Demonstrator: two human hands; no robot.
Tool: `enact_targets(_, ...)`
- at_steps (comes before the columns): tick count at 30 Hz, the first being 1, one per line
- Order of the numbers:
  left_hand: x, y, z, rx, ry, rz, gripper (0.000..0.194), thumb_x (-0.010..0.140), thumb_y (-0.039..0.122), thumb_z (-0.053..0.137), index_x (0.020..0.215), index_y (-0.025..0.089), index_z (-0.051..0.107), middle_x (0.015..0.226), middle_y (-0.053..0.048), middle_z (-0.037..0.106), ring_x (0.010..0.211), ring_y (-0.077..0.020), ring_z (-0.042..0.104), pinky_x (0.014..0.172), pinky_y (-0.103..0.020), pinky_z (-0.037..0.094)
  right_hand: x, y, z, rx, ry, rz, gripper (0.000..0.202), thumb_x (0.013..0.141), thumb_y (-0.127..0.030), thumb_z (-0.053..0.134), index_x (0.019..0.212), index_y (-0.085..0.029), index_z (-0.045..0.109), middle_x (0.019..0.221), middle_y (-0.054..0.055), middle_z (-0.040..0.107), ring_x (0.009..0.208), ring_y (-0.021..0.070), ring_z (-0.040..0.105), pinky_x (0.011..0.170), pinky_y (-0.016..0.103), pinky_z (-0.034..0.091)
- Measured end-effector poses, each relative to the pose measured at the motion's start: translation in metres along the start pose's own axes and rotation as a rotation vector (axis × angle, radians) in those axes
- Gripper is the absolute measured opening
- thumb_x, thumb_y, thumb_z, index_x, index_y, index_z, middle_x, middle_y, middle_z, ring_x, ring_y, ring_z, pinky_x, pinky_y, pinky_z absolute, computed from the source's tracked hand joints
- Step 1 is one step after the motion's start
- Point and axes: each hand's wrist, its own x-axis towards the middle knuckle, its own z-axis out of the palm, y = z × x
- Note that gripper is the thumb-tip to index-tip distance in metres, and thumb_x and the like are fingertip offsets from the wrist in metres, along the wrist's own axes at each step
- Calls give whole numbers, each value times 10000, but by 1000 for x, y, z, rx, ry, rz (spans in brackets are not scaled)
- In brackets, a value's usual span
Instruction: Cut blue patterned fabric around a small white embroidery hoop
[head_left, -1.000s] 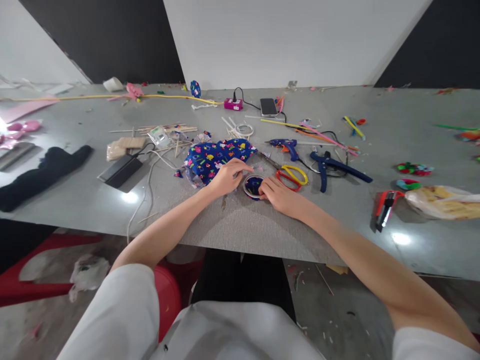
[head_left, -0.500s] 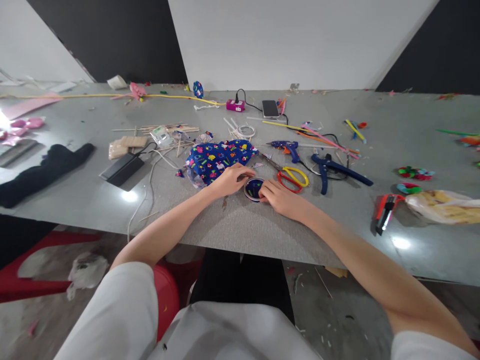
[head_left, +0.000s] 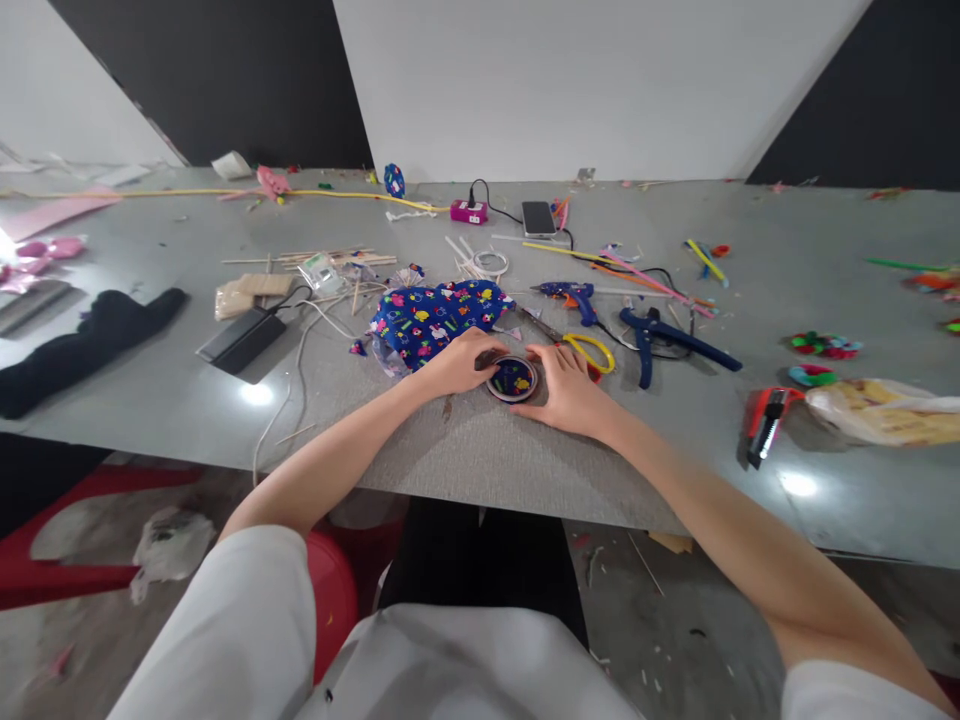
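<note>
A round ring with blue patterned cloth inside it (head_left: 513, 380) lies on the grey table between my hands. My left hand (head_left: 469, 362) pinches its left edge, fingers closed on the rim. On the other side, my right hand (head_left: 567, 388) has its thumb and fingers spread around the ring's right edge. Blue patterned cloth (head_left: 435, 318) is bunched just behind my left hand. Scissors with yellow and red handles (head_left: 592, 352) lie behind my right hand, partly covered by it.
A blue glue gun (head_left: 571, 292) and a dark blue clamp-like tool (head_left: 675, 342) lie at the back right. Further right is a red and black cutter (head_left: 766, 425). A black power bank (head_left: 244, 340) with a white cable sits to the left, near thin sticks (head_left: 330, 257).
My right hand's fingers have spread and moved outward around the ring, showing more of it. The red scissor handle is now mostly hidden by that hand.
</note>
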Motion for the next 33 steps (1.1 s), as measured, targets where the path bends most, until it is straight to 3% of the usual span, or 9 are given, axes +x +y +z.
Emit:
enact_targets(5, 0, -1, 1, -5, 4, 5, 334, 871, 124, 676, 1183, 220, 746, 1124, -84, 780, 1093, -248, 690, 1000, -434, 562, 4, -1, 11, 59, 39, 54, 835, 839, -626, 808, 1471, -271, 395, 1339, 180, 636, 1278, 446, 564, 1083, 673, 395)
enact_targets(12, -1, -1, 1, 3, 4, -21, 365, 874, 121, 693, 1228, 203, 721, 1153, -88, 775, 1114, -252, 683, 1020, -438, 555, 4, -2, 10, 89, 46, 99, 852, 798, -630, 835, 1449, -260, 429, 1281, 157, 654, 1261, 430, 574, 1087, 669, 379)
enact_targets(17, -1, 5, 0, 13, -16, -9, 330, 912, 150, 686, 1235, 209, 715, 1118, -84, 777, 1102, -246, 689, 999, -424, 555, 0, -5, 12, -61, 44, 112, 455, 1012, -532, 603, 1344, -226, 551, 1300, 174, 584, 1272, 406, 520, 1030, 622, 405)
enact_targets(21, -2, 12, 2, 0, -73, 50, 291, 934, 173, 687, 1221, 208, 717, 1059, -80, 784, 1047, -238, 707, 994, -422, 545, 0, -2, 18, -132, 86, 138, 254, 1006, -426, 626, 1137, -210, 653, 1190, 153, 592, 1196, 379, 524, 978, 580, 416)
enact_targets(25, -3, 17, 5, -8, -67, 65, 268, 934, 180, 689, 1199, 197, 724, 1096, -89, 780, 1046, -234, 709, 991, -410, 541, 1, 3, 21, -139, 46, 150, 229, 996, -413, 658, 1054, -193, 683, 1178, 149, 600, 1175, 360, 521, 961, 531, 407)
enact_targets(33, -2, 26, 8, 24, -122, 97, 240, 900, 163, 698, 1138, 188, 728, 1050, -70, 780, 1001, -236, 696, 986, -417, 514, 1, 2, 21, -236, -49, 188, 206, 1023, -353, 628, 1068, -168, 706, 1206, 166, 624, 1205, 365, 518, 949, 487, 364)
